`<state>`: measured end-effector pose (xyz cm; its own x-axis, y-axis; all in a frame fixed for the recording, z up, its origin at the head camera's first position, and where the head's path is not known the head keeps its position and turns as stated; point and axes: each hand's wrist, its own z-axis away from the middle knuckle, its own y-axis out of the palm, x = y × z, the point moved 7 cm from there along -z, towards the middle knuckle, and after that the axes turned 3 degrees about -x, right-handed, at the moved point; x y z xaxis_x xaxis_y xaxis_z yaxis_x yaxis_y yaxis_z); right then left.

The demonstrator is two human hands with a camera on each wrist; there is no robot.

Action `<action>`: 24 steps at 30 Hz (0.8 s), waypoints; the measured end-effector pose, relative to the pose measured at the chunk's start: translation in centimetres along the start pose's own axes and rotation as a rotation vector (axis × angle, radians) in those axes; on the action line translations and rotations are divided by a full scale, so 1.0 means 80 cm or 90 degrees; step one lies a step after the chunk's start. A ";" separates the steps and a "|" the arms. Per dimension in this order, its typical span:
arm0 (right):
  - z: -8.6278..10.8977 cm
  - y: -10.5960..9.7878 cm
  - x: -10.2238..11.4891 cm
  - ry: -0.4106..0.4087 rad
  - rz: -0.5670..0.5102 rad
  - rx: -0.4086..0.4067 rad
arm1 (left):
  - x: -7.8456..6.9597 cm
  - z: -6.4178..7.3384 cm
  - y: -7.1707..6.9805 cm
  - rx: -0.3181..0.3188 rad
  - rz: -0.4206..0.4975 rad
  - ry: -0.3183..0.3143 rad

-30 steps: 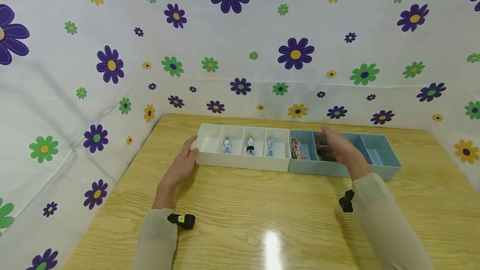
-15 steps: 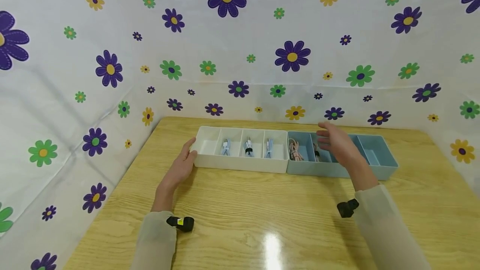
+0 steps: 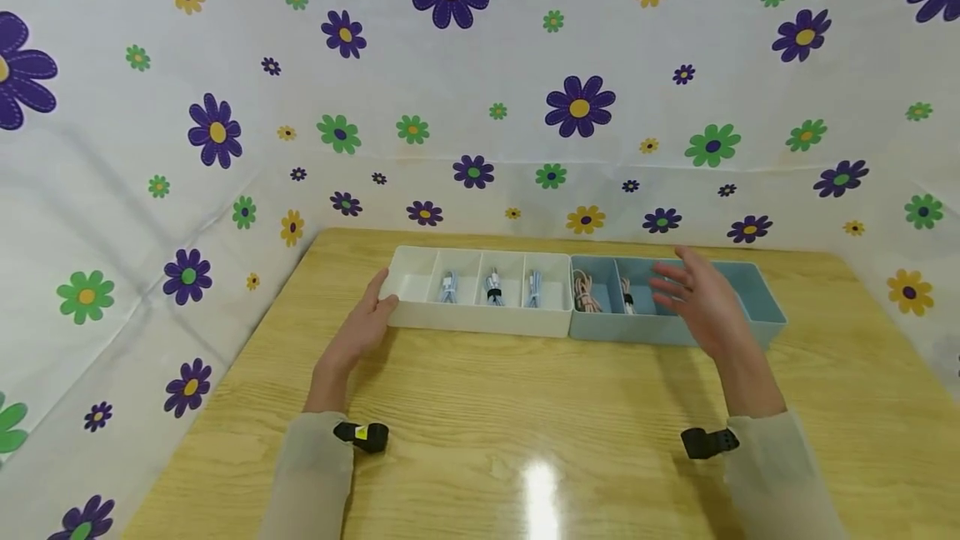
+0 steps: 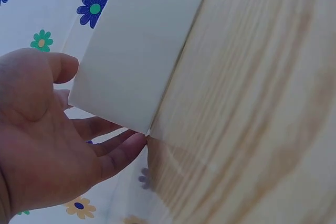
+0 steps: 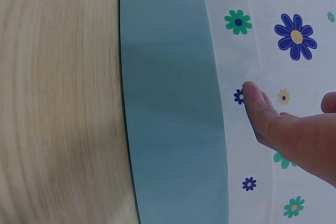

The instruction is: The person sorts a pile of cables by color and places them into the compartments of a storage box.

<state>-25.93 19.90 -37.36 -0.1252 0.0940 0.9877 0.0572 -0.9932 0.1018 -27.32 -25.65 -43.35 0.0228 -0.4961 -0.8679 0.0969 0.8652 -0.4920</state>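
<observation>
My left hand (image 3: 362, 332) rests against the left end of a white divided box (image 3: 480, 320), its thumb at the front corner and its fingers lightly bent along the end wall. Bundled light-blue charging cables (image 3: 448, 287) lie in three of its compartments, one with a black strap; the leftmost holds nothing visible. Butted against its right end is a blue divided box (image 3: 622, 328). A pink cable bundle (image 3: 585, 292) and a white cable (image 3: 627, 296) with a black strap occupy its left compartments. Over that box my right hand (image 3: 705, 302) hovers with fingers spread, holding nothing and hiding part of the inside.
Both boxes stand in a row near the back of a wooden table (image 3: 480, 415). A flower-printed white cloth (image 3: 450, 90) hangs behind it and along the left side. Black wrist cameras (image 3: 363, 435) sit at both cuffs.
My right hand has moved right, away from the blue box's second compartment, uncovering the white cable with the black strap. The left hand stays at the white box's end.
</observation>
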 end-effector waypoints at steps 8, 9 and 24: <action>0.017 -0.006 -0.008 -0.034 0.039 0.016 | -0.050 0.028 0.004 0.027 0.026 -0.031; 0.018 -0.007 -0.009 -0.034 0.050 0.013 | -0.049 0.027 0.005 0.027 0.026 -0.032; 0.018 -0.008 -0.024 -0.036 0.103 0.001 | -0.003 -0.003 0.002 -0.024 0.012 -0.012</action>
<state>-24.31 20.43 -39.14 -0.0578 -0.0630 0.9963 0.0734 -0.9956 -0.0587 -27.52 -25.35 -43.25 0.0428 -0.4805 -0.8759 0.0591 0.8764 -0.4779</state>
